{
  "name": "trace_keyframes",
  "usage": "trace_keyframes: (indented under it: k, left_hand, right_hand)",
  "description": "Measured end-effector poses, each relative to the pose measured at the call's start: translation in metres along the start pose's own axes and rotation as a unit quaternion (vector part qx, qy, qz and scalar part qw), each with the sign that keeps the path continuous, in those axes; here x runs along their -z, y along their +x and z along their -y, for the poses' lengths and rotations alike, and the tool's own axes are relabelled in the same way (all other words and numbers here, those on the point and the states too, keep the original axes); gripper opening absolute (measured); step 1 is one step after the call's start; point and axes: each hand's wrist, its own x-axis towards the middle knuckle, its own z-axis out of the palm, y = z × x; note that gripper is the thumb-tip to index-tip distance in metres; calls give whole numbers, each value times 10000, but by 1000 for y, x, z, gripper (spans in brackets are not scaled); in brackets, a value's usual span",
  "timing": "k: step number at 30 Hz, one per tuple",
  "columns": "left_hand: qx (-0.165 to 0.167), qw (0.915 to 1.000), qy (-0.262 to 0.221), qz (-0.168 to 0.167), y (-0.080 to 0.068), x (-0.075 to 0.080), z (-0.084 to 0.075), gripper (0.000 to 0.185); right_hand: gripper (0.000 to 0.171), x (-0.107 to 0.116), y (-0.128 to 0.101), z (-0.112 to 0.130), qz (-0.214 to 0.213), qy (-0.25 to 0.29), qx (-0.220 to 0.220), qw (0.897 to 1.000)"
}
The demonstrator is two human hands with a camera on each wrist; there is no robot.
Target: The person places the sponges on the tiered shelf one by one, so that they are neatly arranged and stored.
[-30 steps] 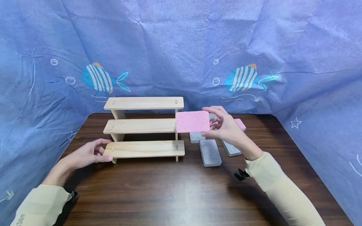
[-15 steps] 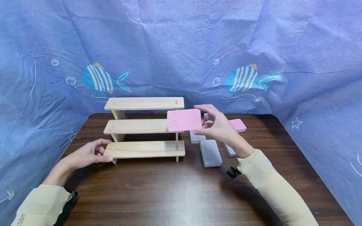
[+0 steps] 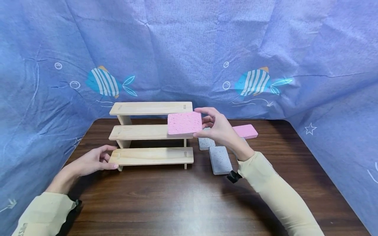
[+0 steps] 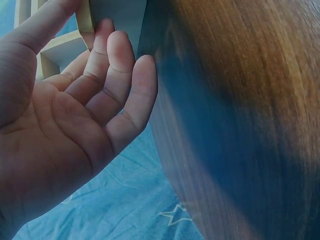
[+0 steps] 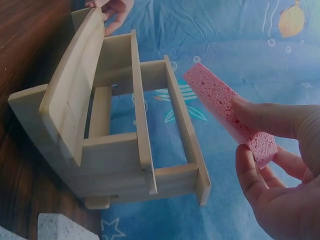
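A three-step wooden shelf (image 3: 150, 132) (image 5: 120, 125) stands at the back of a dark wooden table (image 3: 177, 193). My right hand (image 3: 217, 129) (image 5: 280, 170) pinches a pink sponge (image 3: 184, 123) (image 5: 227, 112) by its right edge and holds it in the air over the right end of the middle step. My left hand (image 3: 91, 160) (image 4: 75, 95) rests against the left end of the bottom step, fingers nearly straight, thumb on top. A second pink sponge (image 3: 245, 131) lies flat on the table behind my right hand.
Grey sponges (image 3: 220, 159) (image 3: 205, 143) lie on the table to the right of the shelf, one partly hidden by my right wrist. A blue cloth with striped fish (image 3: 189, 49) hangs close behind and on both sides.
My right hand has carried the pink sponge leftward, from beside the shelf's right end to over the middle step. My left hand has stayed at the bottom step.
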Motion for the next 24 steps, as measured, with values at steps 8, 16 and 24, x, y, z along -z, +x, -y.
trace_keyframes:
  k: [8, 16, 24]
  left_hand:
    - [-16, 10000, -26, -4, 1, 0, -1, 83]
    - [9, 10000, 86, 14, 0, 1, -2, 82]
    - [-43, 10000, 78, 1, 1, 1, -1, 82]
  right_hand:
    - [79, -11, 11, -1, 31, 102, -6, 9999]
    - [78, -28, 35, 12, 184, 405, -151, 9989]
    - [76, -49, 69, 24, 245, 658, -500, 9963]
